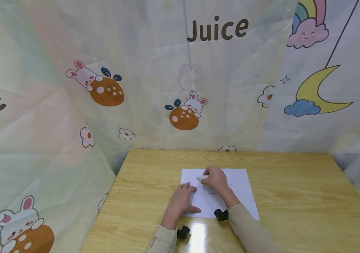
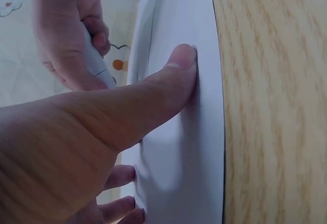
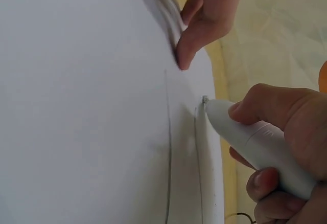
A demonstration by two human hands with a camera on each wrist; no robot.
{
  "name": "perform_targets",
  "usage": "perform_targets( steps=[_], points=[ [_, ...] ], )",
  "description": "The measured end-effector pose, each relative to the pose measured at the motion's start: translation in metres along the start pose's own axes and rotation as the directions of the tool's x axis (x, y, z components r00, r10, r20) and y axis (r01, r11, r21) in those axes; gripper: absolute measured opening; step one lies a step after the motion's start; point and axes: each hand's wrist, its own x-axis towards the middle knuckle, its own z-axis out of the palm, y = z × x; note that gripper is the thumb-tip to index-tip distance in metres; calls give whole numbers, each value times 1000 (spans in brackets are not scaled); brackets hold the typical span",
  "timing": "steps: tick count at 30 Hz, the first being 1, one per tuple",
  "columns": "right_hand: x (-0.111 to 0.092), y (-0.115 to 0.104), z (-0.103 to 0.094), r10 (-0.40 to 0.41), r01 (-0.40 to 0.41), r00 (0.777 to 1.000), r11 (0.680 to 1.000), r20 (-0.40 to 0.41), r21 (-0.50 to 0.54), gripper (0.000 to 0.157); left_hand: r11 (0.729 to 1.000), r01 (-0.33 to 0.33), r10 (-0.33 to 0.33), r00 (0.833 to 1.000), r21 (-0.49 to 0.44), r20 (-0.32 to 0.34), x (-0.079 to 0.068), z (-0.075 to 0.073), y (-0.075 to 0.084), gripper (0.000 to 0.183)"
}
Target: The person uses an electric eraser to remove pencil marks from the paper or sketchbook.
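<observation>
A sheet of white paper [image 1: 240,196] lies on the wooden table. My left hand [image 1: 182,199] rests on its left side, fingers spread; in the left wrist view its thumb [image 2: 168,81] presses near the paper's close edge. Above and to the right, my right hand [image 1: 217,180] grips a thick white pen [image 3: 255,137] with a tapered front and small grey tip. That tip is at the paper's far-side margin, beside the left fingertips in the right wrist view. Two thin grey lines run along the sheet, one of them a long line [image 3: 169,152]; whether drawn or cut, I cannot tell.
Wooden tabletop [image 1: 294,196] extends on both sides of the paper. A printed cloth backdrop [image 1: 148,116] hangs behind and to the sides. Black wrist-worn cameras, such as the left one [image 1: 183,232], sit at both cuffs.
</observation>
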Motion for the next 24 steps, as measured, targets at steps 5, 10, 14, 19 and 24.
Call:
perform_targets(
  steps=[5, 10, 14, 19, 24],
  points=[
    [1, -2, 2, -18, 18, 1000, 1000, -17, 10, 16, 1000, 1, -1, 1000, -8, -12, -1, -4, 0, 81],
    [1, -2, 4, -15, 14, 1000, 1000, 11, 9, 17, 1000, 23, -23, 1000, -2, 7, -2, -2, -1, 81],
    [1, -1, 4, -31, 31, 1000, 999, -4, 23, 17, 1000, 19, -19, 1000, -7, 3, -2, 0, -2, 81],
    [1, 4, 4, -31, 31, 999, 999, -28, 24, 17, 1000, 12, -12, 1000, 0, 17, -2, -1, 0, 81],
    [2, 11, 5, -23, 25, 998, 999, -62, 22, 17, 1000, 18, -18, 1000, 9, 23, -2, 1, 1, 81]
  ],
)
